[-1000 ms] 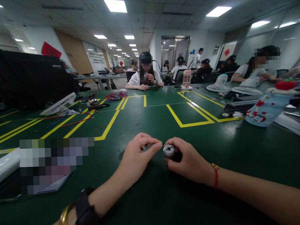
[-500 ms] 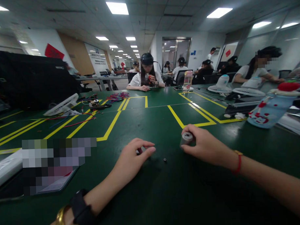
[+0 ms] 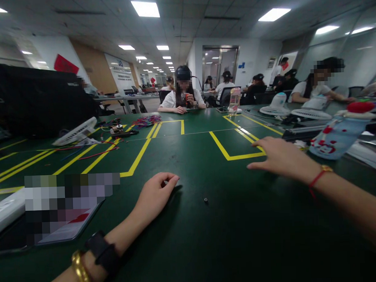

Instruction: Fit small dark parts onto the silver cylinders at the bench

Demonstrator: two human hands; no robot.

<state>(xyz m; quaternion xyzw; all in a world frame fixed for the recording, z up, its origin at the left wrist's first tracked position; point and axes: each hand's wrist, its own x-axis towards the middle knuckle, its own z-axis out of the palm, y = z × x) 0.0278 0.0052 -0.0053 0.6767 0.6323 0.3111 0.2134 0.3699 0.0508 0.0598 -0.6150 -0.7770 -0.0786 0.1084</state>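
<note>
Our left hand rests near the table's middle, fingers curled and thumb tip against the index finger; we cannot tell whether it pinches anything. A gold bangle and a black band circle that wrist. Our right hand is released, thumb and fingers spread apart above the yellow tape, with a red cord around its wrist. Between our hands, nearer the left, a small round part with a hole in it lies on the green table.

Farther out, to our left, we have a white fan and a heap of coloured wires. To our right, beyond the right hand, stands a light-blue bottle with a red top. Across the table, a clear bottle stands near the far edge, and a person in white sits holding up something red.
</note>
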